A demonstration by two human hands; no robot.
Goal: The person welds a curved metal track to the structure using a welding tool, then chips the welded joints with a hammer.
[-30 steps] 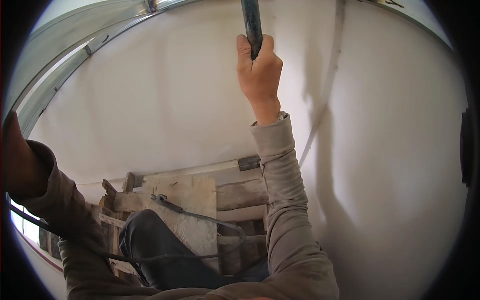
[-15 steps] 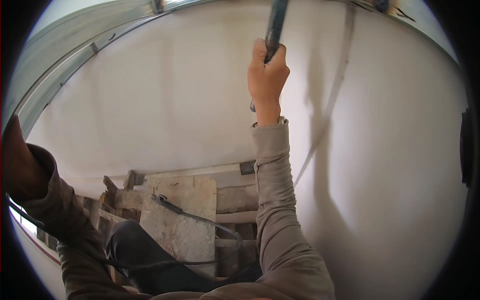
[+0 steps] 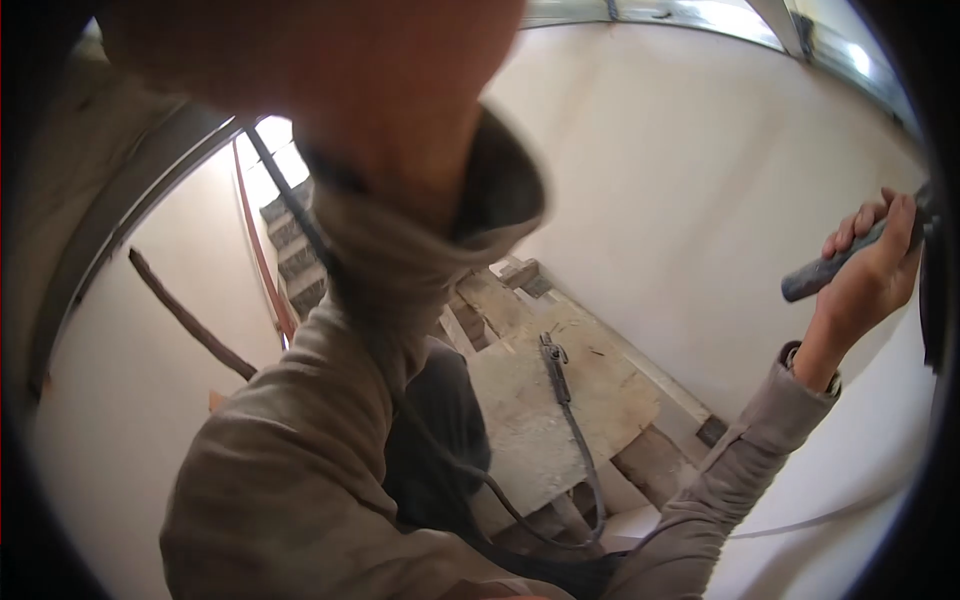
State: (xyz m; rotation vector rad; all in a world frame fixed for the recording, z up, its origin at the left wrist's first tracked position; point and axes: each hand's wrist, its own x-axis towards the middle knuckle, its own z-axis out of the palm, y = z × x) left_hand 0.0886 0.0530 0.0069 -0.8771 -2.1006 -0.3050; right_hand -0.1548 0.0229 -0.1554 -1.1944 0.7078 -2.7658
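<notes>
My right hand (image 3: 868, 275) is closed around the dark, rounded handle (image 3: 812, 277) of a tool at the right edge. The tool's far end is out of sight. Close to the camera, my left hand (image 3: 330, 60) fills the upper left as a blurred shape, with its fingers hidden. Below the hands, a welding electrode holder (image 3: 556, 372) lies on a worn plywood board (image 3: 510, 410). Its black cable (image 3: 584, 450) loops down toward my legs.
Rough timber planks (image 3: 655, 465) lie under and around the board. A pale wall (image 3: 660, 200) rises behind it, beneath a metal beam (image 3: 690, 28). At left are steps (image 3: 297, 255), a reddish strip (image 3: 262, 240) and a dark stick-like piece (image 3: 190, 318).
The view has turned left and tilted. My left hand has come up from the left edge to close before the camera. My right hand now appears farther right, still gripping the handle.
</notes>
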